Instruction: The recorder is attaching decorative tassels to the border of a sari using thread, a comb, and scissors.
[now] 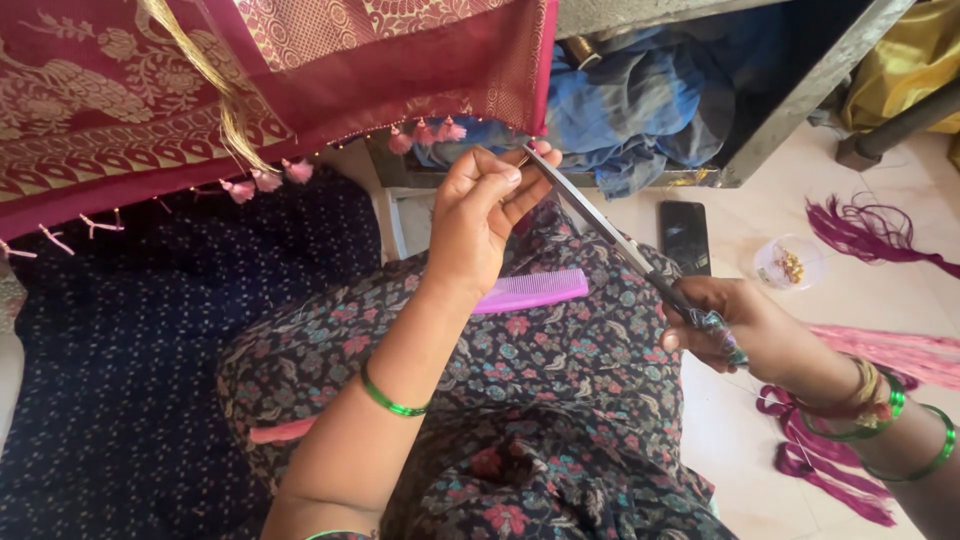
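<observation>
Pinching something small at the fabric's fringe, the left hand [478, 215] sat near the middle of the frame, fingers pressed together just below the maroon cloth [300, 70] with gold patterning that filled the upper left. What it pinched was too small to tell. A row of pink tassels [270, 180] hung along that cloth's edge. The right hand [730, 325], at centre right, was closed around the handles of a pair of scissors [600, 225], whose long blades slanted up and left so the tips met the left hand's fingertips. A purple comb [530, 290] lay on the floral-print lap just below the left hand. On the pale floor at the upper right lay a dark phone [685, 235], a small clear dish of beads [788, 263] beside it, and bundles of magenta thread [870, 230] further right. Both wrists wore green bangles [392, 400].
</observation>
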